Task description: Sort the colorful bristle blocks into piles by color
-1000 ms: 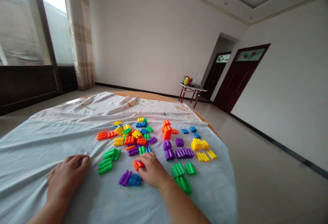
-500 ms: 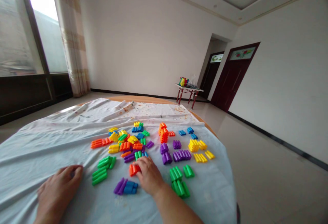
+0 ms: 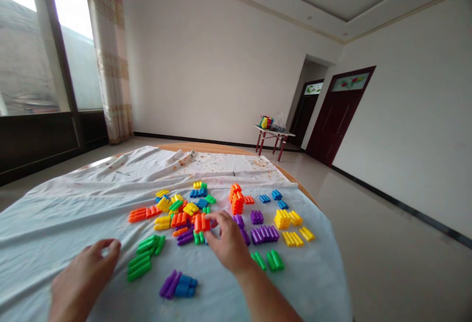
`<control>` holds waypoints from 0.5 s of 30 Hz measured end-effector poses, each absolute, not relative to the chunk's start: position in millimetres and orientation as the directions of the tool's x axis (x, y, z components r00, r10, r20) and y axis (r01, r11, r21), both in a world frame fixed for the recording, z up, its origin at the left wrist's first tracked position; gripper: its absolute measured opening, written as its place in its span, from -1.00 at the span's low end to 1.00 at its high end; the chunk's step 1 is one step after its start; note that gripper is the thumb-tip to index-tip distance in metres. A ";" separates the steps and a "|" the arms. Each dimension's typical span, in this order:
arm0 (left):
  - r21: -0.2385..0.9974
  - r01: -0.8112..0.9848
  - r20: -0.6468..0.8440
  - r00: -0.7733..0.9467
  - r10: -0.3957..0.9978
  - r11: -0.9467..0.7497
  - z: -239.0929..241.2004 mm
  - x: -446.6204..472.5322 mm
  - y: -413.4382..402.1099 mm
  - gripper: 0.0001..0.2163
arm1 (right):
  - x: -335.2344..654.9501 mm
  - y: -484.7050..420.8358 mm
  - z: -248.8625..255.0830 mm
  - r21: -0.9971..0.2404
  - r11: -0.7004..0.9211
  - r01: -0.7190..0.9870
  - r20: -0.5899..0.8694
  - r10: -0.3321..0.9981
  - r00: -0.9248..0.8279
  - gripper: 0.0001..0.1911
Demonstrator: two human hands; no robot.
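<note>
My right hand (image 3: pixel 230 243) pinches an orange finger-shaped plastic block piece (image 3: pixel 201 223) between thumb and fingers, held above the mixed pile. My left hand (image 3: pixel 84 275) is near the cloth at the left, fingers loosely curved with a gap at the thumb and nothing seen in it. Just right of it lie green pieces (image 3: pixel 139 267). Purple pieces (image 3: pixel 170 285) and a blue piece (image 3: pixel 186 286) touch each other at the front. An orange stack (image 3: pixel 236 200) stands beyond my right hand, which partly hides purple pieces and green pieces (image 3: pixel 275 260).
Purple pieces (image 3: pixel 264 234), yellow pieces (image 3: pixel 282 219) and blue pieces (image 3: pixel 276 194) sit in colour groups on the right. A mixed heap with yellow pieces (image 3: pixel 162 222) spreads over the middle. The light cloth (image 3: pixel 110 214) is wrinkled. A small table (image 3: pixel 275 130) stands by the far wall.
My right hand has lifted the orange piece off the cloth and carried it away from me, over the pile. My left hand has barely moved; its thumb gap looks wider. The view has tilted slightly.
</note>
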State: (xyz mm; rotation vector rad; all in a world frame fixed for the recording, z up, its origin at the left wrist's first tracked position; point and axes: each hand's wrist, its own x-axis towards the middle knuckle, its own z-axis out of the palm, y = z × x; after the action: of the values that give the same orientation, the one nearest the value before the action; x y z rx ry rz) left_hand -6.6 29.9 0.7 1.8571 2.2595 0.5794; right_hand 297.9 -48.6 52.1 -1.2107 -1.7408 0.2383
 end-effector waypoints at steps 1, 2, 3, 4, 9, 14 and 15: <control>0.393 0.902 0.099 -0.234 0.967 0.178 0.5 -0.5 26.0 -0.45 | 308.3 -41.2 61.6 -0.615 0.472 0.632 0.595 0.804 -0.022 -0.69; 0.389 0.901 0.095 -0.245 0.965 0.190 0.2 4.9 22.7 -0.45 | 320.1 -32.0 69.9 -0.606 0.457 0.652 0.598 0.802 -0.006 -0.72; 0.384 0.903 0.090 -0.247 0.965 0.195 -0.3 9.1 20.3 -0.46 | 333.1 -21.2 76.8 -0.593 0.439 0.676 0.598 0.802 0.004 -0.73; 0.377 0.906 0.090 -0.242 0.966 0.192 -0.9 11.8 18.9 -0.46 | 346.6 -9.3 82.2 -0.575 0.414 0.706 0.596 0.803 0.014 -0.72; 0.379 0.909 0.079 -0.215 0.973 0.170 -3.3 9.8 20.8 -0.46 | 404.5 49.3 89.0 -0.442 0.234 0.866 0.501 0.865 0.022 -0.63; 0.385 0.912 0.110 -0.198 0.974 0.142 -7.0 7.1 22.9 -0.50 | 427.3 82.9 77.0 -0.404 0.170 0.899 0.427 0.904 0.021 -0.63; 0.390 0.911 0.118 -0.195 0.974 0.135 -7.4 7.5 22.9 -0.50 | 428.8 86.7 74.2 -0.397 0.164 0.903 0.411 0.911 0.015 -0.63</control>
State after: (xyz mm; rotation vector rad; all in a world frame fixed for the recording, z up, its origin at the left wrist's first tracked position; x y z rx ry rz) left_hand 7.5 22.9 -7.4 1.8795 2.2375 0.5724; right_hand 428.8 86.7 74.2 -1.7166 -1.8628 0.0182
